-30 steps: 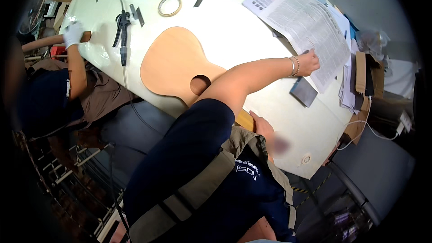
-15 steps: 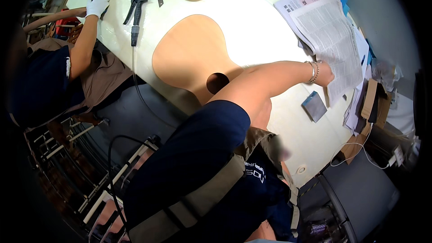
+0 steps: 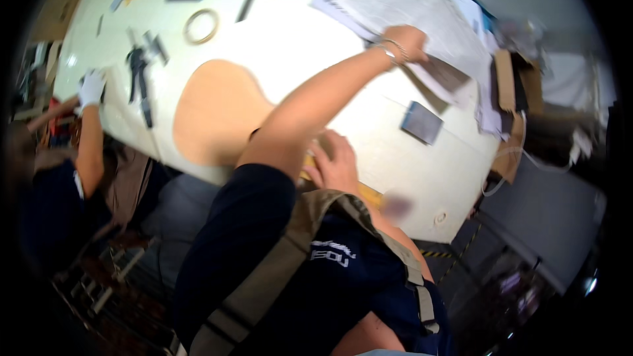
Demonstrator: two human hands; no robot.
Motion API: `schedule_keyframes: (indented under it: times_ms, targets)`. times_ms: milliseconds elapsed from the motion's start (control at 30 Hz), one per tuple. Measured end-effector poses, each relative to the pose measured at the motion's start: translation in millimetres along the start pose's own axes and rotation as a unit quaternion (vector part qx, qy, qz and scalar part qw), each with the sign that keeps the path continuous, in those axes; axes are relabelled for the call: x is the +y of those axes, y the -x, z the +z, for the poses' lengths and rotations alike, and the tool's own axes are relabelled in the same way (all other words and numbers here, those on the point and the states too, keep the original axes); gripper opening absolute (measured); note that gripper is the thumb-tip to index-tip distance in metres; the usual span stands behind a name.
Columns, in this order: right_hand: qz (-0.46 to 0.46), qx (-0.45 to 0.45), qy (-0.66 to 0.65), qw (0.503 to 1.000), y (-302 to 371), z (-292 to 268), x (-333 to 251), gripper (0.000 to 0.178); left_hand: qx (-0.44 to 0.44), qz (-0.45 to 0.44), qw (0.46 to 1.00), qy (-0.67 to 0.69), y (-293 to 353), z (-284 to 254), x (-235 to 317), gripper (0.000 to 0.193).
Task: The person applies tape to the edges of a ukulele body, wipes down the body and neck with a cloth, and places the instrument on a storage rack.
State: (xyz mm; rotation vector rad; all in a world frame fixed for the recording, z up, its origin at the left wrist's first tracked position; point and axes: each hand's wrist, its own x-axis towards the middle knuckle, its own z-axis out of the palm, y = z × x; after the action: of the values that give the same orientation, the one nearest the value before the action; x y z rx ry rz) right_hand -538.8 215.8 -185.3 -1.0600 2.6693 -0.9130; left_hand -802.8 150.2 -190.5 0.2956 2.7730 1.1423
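Observation:
My left arm crosses to the right over the table, and my left hand (image 3: 405, 43), with bracelets at the wrist, is closed on the edge of a printed newspaper sheet (image 3: 422, 0). The sheet's near part bends up beneath the hand. Closer to my body, my right hand (image 3: 335, 163) has its fingers spread, over or on a yellowish strip (image 3: 371, 195) that it partly covers; whether it touches the strip I cannot tell. A pale wooden guitar top (image 3: 214, 112) lies flat to the left, its sound hole mostly hidden by my left arm.
A grey square pad (image 3: 422, 123) lies right of my hands. Farther off are a tape roll (image 3: 201, 26), a dark flat strip (image 3: 246, 6) and an air blow gun (image 3: 138, 79). A co-worker's gloved hand (image 3: 91, 87) is at the left edge. Cardboard (image 3: 505, 82) stands at the right.
The view has shifted, and things on the table sit further left. My left hand has pulled the newspaper's near edge up and inward. My right hand, hidden before, now shows.

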Motion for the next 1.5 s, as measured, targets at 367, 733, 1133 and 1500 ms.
schedule_keyframes:
  times_ms: [367,733,1133,1500]
  targets:
    - [0.010,0.076,-0.095,0.993,6,-4,4,0.050,0.111,-0.150,0.894,0.407,-15,-25,-11,0.029]
    - [-0.042,0.446,0.089,0.890,-8,-95,51,0.068,0.008,-0.032,0.915,0.401,172,-118,52,0.054]
    - [0.184,0.006,-0.840,0.511,22,-72,-22,0.024,0.218,0.041,0.942,0.253,351,-67,47,0.052]
    - [0.358,-0.273,-0.578,0.681,51,-85,-46,0.034,0.066,0.116,0.984,0.116,379,-41,76,0.058]
